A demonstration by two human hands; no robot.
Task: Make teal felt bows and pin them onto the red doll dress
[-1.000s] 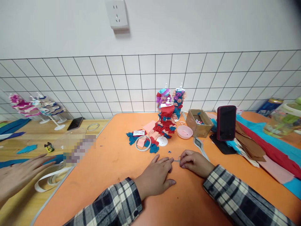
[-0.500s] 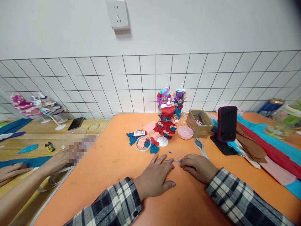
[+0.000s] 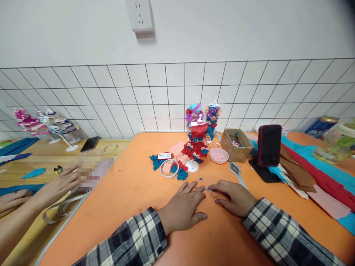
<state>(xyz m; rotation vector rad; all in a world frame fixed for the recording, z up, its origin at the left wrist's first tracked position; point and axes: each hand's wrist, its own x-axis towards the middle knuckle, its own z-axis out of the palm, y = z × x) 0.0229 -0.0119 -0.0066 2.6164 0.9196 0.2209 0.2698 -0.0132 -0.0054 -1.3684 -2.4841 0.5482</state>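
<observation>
Occupying the space over the pale wooden bench (image 3: 51, 157), a co-worker's bare hand (image 3: 59, 184) lies well apart. Loose blue fabric scraps (image 3: 182, 174) appear unused. The left hand (image 3: 183, 207) has its grip spread, covering one end of the slim grey metal ring-handled tool (image 3: 211, 191) on the orange bench (image 3: 133, 159). Behind it, the red ruffled dress form (image 3: 197, 133) appears largely trimmed. The right hand (image 3: 235, 197) has a loose, unclosed grip beside the tool's ring; contact is uncertain. The upright dark-red phone (image 3: 269, 146) partly blocks the multicoloured fabric strips (image 3: 318, 177).
</observation>
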